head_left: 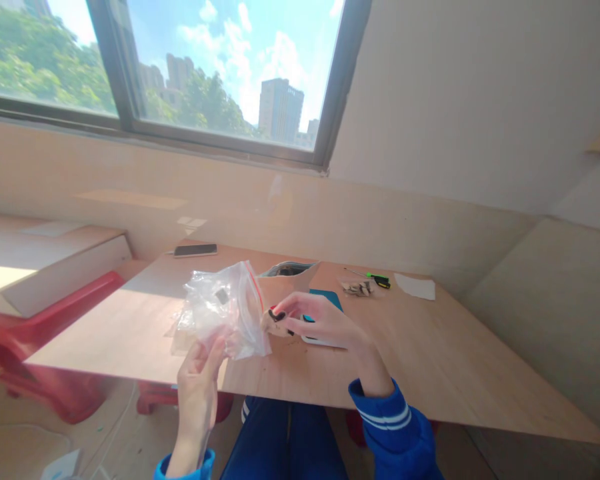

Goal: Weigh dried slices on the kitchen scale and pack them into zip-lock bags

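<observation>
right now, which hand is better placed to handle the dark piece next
Right, most likely: the right hand has the dark piece at its fingertips, close to the red-edged side of the bag. The left hand is occupied holding the bag.

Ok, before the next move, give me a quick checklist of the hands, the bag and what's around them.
1. Bag held: ok, the left hand grips its lower part.
2. Black piece held: ok, at the fingertips of the right hand, beside the bag's red-strip edge.
3. Bag mouth open: cannot tell.
4. Blue item in full view: not ok, the right hand hides part of it.
5. Phone clear of the hands: ok, it lies beyond the bag.
6. Green-handled tool clear of the hands: ok, beyond the right hand.
</observation>
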Motion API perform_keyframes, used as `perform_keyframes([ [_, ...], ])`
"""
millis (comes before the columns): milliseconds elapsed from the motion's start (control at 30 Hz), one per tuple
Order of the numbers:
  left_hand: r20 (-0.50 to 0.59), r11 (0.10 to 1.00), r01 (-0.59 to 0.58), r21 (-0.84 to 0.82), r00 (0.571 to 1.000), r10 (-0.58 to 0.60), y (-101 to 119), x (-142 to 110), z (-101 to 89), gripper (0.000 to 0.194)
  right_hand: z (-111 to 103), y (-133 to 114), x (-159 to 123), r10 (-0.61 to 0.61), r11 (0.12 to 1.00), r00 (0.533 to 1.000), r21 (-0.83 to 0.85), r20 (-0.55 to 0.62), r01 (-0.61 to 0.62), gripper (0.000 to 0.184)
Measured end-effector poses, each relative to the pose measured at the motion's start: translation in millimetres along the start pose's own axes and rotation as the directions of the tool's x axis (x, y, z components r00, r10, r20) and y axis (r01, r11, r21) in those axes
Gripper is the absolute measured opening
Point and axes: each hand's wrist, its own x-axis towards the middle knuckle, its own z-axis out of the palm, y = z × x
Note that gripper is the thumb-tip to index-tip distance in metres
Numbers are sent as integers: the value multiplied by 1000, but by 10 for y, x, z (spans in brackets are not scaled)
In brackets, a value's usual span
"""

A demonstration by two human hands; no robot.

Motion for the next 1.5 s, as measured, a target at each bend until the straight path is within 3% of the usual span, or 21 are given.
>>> perform_keyframes([
  [67,-32,999,-10,-49,999,9,57,21,-8,45,-157,16,66,-71,997,989,-6,-133,71,21],
  [167,-56,996,-7,-92,998,2,108,51,-36,42,-393,35,229,-168,986,913,-85,-371,146,23],
  [233,-57,995,-6,-101,998,0,115,64,-61,40,-507,49,342,-211,973,876,-183,-434,143,23],
  [467,-102,998,-17,-67,995,10,98,107,-127,41,-576,188,511,-215,903,936,-421,-280,81,23],
  [733,-103,999,-10,-50,995,5,86,133,-161,39,-527,176,447,-173,900,951,-434,-257,47,30],
  [867,-114,998,-7,-60,993,0,87,138,-185,39,-514,203,410,-290,738,929,-672,-231,63,24],
  [933,-121,998,-13,-64,993,5,88,148,-200,41,-519,248,376,-286,661,931,-750,-226,21,29],
  [1067,-117,999,-15,-50,993,9,97,161,-209,40,-527,301,293,-202,636,947,-768,-251,-68,40],
  [1167,-96,999,-8,-49,995,3,107,145,-186,40,-449,215,263,-231,668,916,-738,-328,-95,39],
  [1300,-23,999,2,-43,1000,-3,111,77,-123,40,-129,-78,242,-308,778,881,-628,-358,17,31],
  [1367,11,999,-3,-47,1000,3,121,31,-87,40,95,-233,211,-248,836,911,-548,-330,29,29],
  [1433,36,999,-1,-53,999,3,142,-13,-58,43,312,-341,168,-115,877,945,-479,-305,-48,26],
  [1500,73,997,14,-70,997,-9,174,-48,-45,49,481,-383,128,19,900,966,-416,-256,-128,39],
])
